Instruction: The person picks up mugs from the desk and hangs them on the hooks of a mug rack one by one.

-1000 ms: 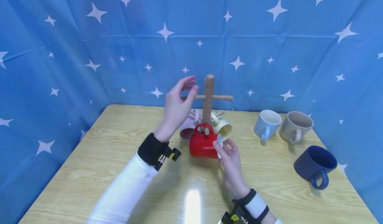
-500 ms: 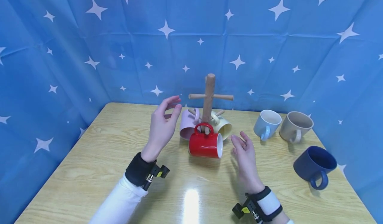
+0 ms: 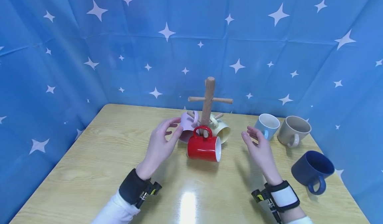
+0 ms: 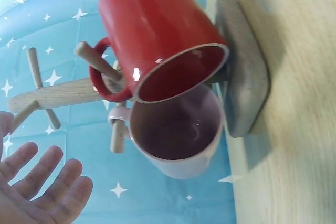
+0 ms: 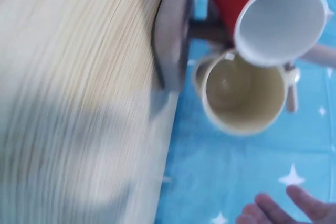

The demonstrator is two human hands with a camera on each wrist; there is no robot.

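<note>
A red mug (image 3: 202, 148) hangs by its handle on the front lower peg of a wooden mug tree (image 3: 207, 101). Behind it, a lilac mug (image 3: 187, 122) hangs at the left and a cream mug (image 3: 222, 130) at the right, both on lower pegs. My left hand (image 3: 160, 144) is just left of the lilac mug, fingers loosely bent and holding nothing; the left wrist view shows its fingers apart from the mugs. Over the table to the right of the tree, my right hand (image 3: 261, 150) holds nothing and is nearest to the light blue mug (image 3: 268, 124).
A taupe mug (image 3: 294, 129) stands beside the light blue one. Nearer the right edge of the wooden table (image 3: 77, 170) is a navy mug (image 3: 313, 170). The tree's upper pegs (image 3: 222, 100) bear no mugs. A blue star-patterned curtain (image 3: 191, 51) surrounds the back and sides.
My right hand has let go of the red mug and moved right, towards the light blue mug. My left hand has come down and left from beside the tree's upper pegs. The red mug stays hanging.
</note>
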